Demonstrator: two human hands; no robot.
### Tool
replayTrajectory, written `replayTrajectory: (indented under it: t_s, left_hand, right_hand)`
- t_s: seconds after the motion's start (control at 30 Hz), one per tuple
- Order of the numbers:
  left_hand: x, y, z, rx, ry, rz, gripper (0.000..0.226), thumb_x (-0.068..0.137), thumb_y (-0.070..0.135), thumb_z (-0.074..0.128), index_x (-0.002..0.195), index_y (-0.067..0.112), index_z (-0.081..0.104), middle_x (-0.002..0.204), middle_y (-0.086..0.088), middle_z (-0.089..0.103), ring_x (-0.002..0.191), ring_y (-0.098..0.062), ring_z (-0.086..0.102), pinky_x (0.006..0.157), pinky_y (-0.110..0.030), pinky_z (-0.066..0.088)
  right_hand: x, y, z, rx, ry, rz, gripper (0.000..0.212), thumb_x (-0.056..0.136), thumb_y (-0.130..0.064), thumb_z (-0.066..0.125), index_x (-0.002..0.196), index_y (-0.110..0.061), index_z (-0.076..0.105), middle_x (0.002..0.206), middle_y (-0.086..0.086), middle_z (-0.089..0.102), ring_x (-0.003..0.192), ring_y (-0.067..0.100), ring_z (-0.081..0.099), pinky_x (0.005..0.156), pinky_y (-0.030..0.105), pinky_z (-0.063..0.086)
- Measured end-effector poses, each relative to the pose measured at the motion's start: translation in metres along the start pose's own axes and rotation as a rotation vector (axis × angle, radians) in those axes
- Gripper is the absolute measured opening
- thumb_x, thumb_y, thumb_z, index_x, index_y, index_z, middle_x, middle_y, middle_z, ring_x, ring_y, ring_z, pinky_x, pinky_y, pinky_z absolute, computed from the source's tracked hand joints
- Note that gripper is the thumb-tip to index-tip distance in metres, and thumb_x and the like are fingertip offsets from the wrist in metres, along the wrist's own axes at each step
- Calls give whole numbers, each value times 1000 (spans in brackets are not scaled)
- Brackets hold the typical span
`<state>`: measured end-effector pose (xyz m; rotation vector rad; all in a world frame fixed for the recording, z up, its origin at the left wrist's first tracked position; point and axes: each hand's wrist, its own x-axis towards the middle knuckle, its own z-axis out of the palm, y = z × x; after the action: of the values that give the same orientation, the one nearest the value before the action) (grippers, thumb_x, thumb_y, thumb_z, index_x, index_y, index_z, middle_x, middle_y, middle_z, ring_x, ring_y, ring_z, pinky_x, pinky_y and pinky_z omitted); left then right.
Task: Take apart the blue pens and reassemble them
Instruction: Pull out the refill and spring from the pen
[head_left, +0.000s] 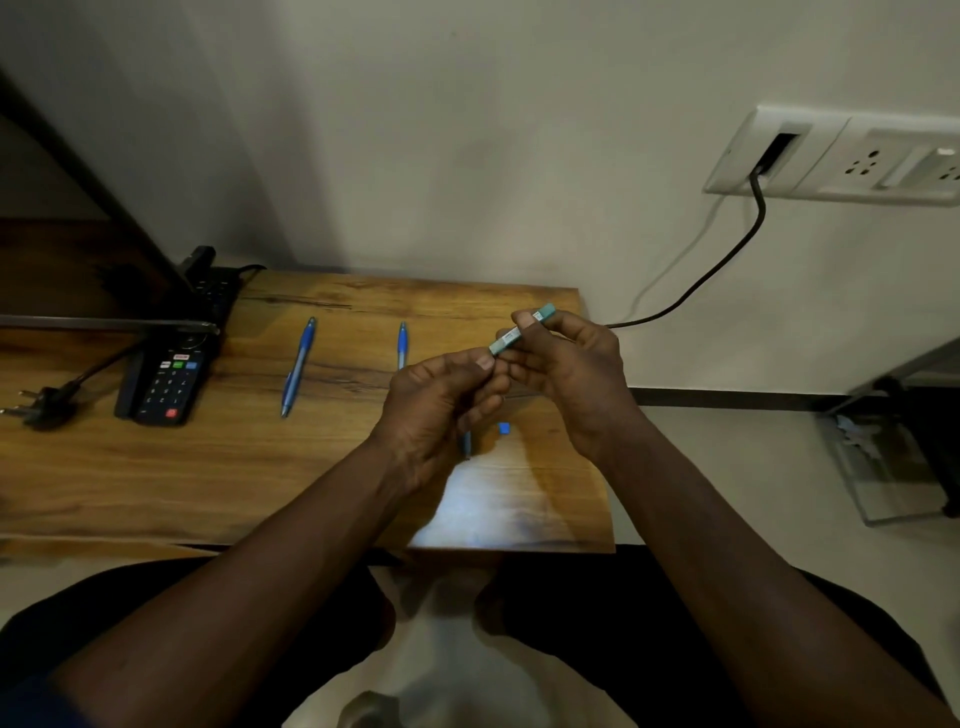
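Above the wooden table (208, 467), my right hand (571, 374) pinches a teal pen barrel (506, 340) that points up and to the right. My left hand (441, 405) has its fingers curled at the barrel's lower end; what they hold is hidden. A whole blue pen (297, 366) lies on the table to the left. A second blue pen (402, 343) lies behind my left hand, partly covered. A small blue pen part (504, 428) sits on the table between my wrists, and another thin blue piece (467, 444) shows below my left hand.
A black remote control (166, 384) and a loose plug (44, 405) lie at the left, under a dark monitor edge (104, 322). A black cable (717, 270) runs from a wall socket panel (831, 156). The table's right edge is near my right wrist.
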<state>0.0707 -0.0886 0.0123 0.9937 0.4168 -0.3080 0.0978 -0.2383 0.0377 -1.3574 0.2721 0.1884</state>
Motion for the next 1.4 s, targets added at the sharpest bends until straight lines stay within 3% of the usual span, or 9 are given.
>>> replayTrajectory:
  t_s: [0.13,0.3,0.43,0.87,1.23,1.4]
  left_hand:
    - [0,-3,0,211,99,166,12,98,10,69,107,6,77,86,-8,80,72,-11,73,65,-22,61]
    - [5,-3,-3,351,158,308,13,100,13,68,103,4,78,81,-8,79,66,-11,71,63,-23,61]
    - [9,3,-2,399,200,321,20,101,20,68,98,3,78,80,-9,78,67,-11,71,64,-24,60]
    - [2,19,-2,439,245,385,14,100,20,70,98,8,76,84,-10,80,72,-18,77,66,-29,62]
    - [2,17,-10,435,258,398,14,101,20,68,98,8,75,83,-9,79,72,-17,75,66,-27,63]
    - [2,13,-15,450,255,380,13,101,20,68,97,10,76,83,-8,79,72,-17,75,65,-26,62]
  right_hand:
    - [0,3,2,172,-16,124,17,98,-14,67,107,-1,70,94,16,77,85,25,75,84,36,63]
    - [4,6,7,340,13,272,15,98,-11,65,108,0,68,94,20,77,85,28,76,90,40,61]
    - [7,9,9,403,24,320,11,97,-11,66,100,-1,68,97,23,76,90,30,75,92,39,60]
    - [3,2,12,531,51,375,6,98,-7,64,102,-2,65,93,23,76,82,29,78,75,33,65]
    - [9,7,1,525,80,377,9,97,-9,67,105,-4,66,88,20,77,83,28,78,74,34,65]
    - [9,11,-18,223,92,333,17,99,-14,66,111,-4,70,92,16,77,85,27,77,76,33,63]
